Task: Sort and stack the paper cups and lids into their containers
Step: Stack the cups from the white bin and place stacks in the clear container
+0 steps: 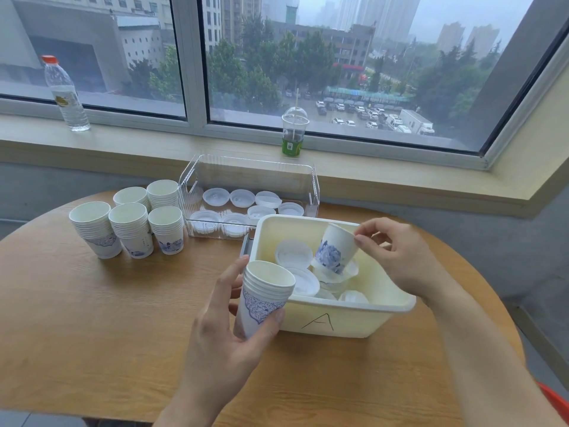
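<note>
Paper cups and lids mid-sort on a round wooden bench point(92, 318) beside a rain-grey window. Single paper cup point(337, 249), blue-flowered, tilted and pinched at its rim by the fingers point(361, 238) of the right hand point(400, 257), just above the cream bin point(338, 315) marked "A". Short nested stack of cups point(264, 297) clasped around its side wall by the left hand point(221, 331), thumb on one side, fingers wrapped on the other, held upright just in front of the bin's near-left corner. Loose white lids point(294, 252) and at least one more cup lying jumbled in the bin. Five finished cup stacks point(129, 223) standing well apart to the left; more lids laid in rows in the clear container point(246, 167) behind the bin.

Judged from the look alone: thin paper, very light, easily crushed out of round, so best gripped gently at the stiffer rolled rim or low near the base, never squeezed mid-wall. Smooth printed sides likely a little slippery; nested cups prone to sticking together. Lids thin plastic, springy, liable to slide over one another; edge-on pinch at the rim probably surest. Next step, as a guess: single cup dropped mouth-up into the held stack.
</note>
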Demonstrator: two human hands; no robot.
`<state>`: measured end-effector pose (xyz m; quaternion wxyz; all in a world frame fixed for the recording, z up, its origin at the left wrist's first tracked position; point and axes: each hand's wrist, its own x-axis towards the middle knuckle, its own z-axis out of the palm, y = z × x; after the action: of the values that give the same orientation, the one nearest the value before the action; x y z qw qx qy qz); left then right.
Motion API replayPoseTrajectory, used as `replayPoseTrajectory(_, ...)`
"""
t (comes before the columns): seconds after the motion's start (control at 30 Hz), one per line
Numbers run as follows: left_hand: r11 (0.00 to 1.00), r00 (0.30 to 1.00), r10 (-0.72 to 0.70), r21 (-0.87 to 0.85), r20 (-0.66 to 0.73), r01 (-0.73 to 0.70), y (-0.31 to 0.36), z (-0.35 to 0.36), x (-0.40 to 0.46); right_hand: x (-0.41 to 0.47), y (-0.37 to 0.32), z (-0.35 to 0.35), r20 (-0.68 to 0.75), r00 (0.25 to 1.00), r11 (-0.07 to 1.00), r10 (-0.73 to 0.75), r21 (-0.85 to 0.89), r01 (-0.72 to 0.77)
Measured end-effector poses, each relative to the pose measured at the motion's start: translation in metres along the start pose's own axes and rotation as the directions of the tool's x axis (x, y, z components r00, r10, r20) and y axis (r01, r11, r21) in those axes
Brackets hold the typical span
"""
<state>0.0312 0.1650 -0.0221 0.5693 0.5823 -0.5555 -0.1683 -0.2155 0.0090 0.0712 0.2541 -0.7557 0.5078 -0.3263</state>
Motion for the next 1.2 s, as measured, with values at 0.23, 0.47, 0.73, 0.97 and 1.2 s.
replayPoseTrajectory(0.23, 1.000, 1.000, 0.002, 0.000, 0.016, -0.002, 0.007, 0.003, -0.002, -0.019, -0.038, 0.003, -0.089, 0.979, 0.948, -0.183, 0.246, 0.200)
replayPoseTrajectory(0.47, 1.000, 1.000, 0.009, 0.003, 0.026, -0.009, 0.010, 0.003, -0.002, -0.034, -0.056, 0.024, 0.025, 0.941, 0.906, -0.339, 0.276, 0.319)
replayPoseTrajectory(0.73, 1.000, 0.999, 0.024, -0.005, 0.025, -0.023, 0.012, 0.002, -0.001, -0.044, -0.056, 0.038, 0.179, 0.913, 0.906, -0.367, 0.291, 0.307)
replayPoseTrajectory(0.97, 0.999, 0.999, 0.039, -0.025, 0.018, -0.039, 0.013, 0.002, -0.002, -0.037, -0.048, 0.028, 0.135, 0.930, 0.920, -0.341, 0.251, 0.301)
replayPoseTrajectory(1.2, 0.999, 0.999, 0.039, -0.025, 0.004, -0.039, 0.011, 0.000, -0.003, 0.005, 0.011, 0.021, 0.100, 0.990, 0.989, -0.095, -0.101, 0.105)
